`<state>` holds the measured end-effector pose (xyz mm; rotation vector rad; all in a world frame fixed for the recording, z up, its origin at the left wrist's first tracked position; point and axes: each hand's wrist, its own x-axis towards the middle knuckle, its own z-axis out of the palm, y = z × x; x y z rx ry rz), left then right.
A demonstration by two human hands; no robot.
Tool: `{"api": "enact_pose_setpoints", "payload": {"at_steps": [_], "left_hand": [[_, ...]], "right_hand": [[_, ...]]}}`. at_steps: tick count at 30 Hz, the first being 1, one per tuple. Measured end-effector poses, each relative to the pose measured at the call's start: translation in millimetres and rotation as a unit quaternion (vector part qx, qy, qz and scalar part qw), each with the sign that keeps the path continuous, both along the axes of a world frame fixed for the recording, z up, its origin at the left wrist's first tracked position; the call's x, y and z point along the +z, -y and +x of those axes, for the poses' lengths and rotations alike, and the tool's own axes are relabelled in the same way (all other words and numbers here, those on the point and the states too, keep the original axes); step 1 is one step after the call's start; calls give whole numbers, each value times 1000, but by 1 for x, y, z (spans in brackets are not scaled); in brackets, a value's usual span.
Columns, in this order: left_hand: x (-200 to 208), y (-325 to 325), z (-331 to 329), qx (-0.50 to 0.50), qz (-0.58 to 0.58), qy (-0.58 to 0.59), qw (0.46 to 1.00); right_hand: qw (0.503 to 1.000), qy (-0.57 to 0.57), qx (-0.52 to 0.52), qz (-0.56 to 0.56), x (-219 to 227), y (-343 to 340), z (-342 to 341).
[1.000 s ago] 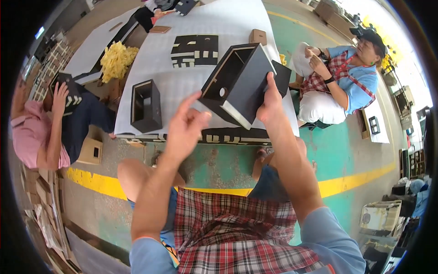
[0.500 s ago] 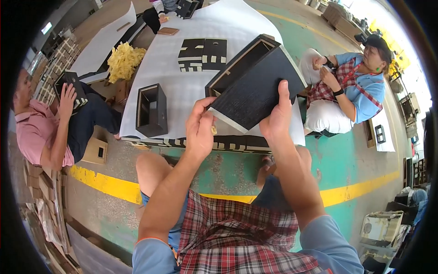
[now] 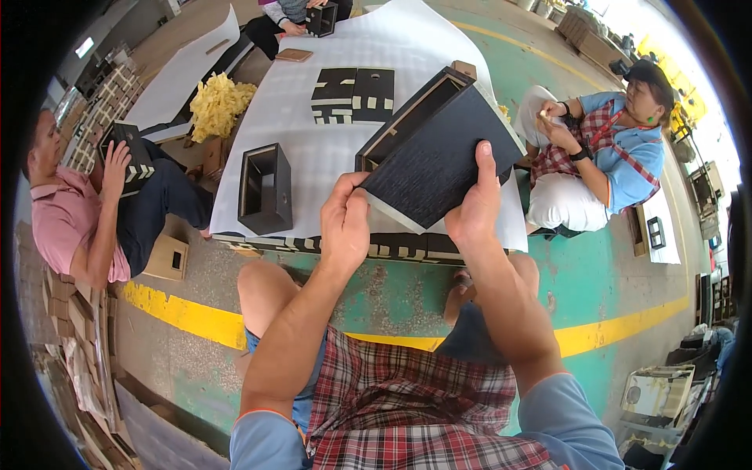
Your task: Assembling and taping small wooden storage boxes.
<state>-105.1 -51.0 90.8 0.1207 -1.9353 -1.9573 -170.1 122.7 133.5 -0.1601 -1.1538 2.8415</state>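
Observation:
A black wooden box (image 3: 439, 153) with an open, hollow side is held tilted above the near part of the white-covered table (image 3: 313, 168). My left hand (image 3: 345, 223) pinches its near left corner, beside a pale strip along the edge. On the right, my right hand (image 3: 476, 200) grips the box with the thumb lying flat on the black face; its other fingers are mostly hidden behind. Left of my hands, another open black box (image 3: 265, 189) stands on the table. Beyond the held box sit two black boxes (image 3: 352, 95) with pale tape patches.
Crumpled yellow material (image 3: 221, 108) is heaped at the table's left. A brown wooden piece (image 3: 294, 55) lies farther back. One co-worker (image 3: 78, 204) at left holds a black box; another (image 3: 603, 149) sits at right. Below the table edge are taped black boxes (image 3: 399, 249).
My grip and the held box stay nearly the same. At the far end, a person's black box has turned more upright. The right co-worker's hands have shifted, and the view moved slightly.

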Motion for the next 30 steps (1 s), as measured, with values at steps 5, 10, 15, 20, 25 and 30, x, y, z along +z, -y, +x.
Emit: {"api": "enact_pose_setpoints", "payload": {"at_steps": [5, 10, 15, 20, 25, 30], "left_hand": [[-7, 1, 0, 2, 7, -11, 1000], [-8, -5, 0, 36, -13, 10, 999], [-4, -6, 1, 22, 15, 11, 1000], [4, -14, -1, -3, 64, -47, 997], [2, -13, 3, 57, -50, -22, 997], [2, -23, 17, 22, -53, -22, 998]], "right_hand": [[1000, -18, 3, 7, 0, 0, 4], [999, -29, -16, -5, 0, 1, 8], [998, -54, -17, -8, -3, -1, 5], [999, -2, 2, -32, -5, -7, -5], [994, 12, 35, -102, -2, -10, 3], [993, 7, 42, -111, -4, -20, 12]]}}
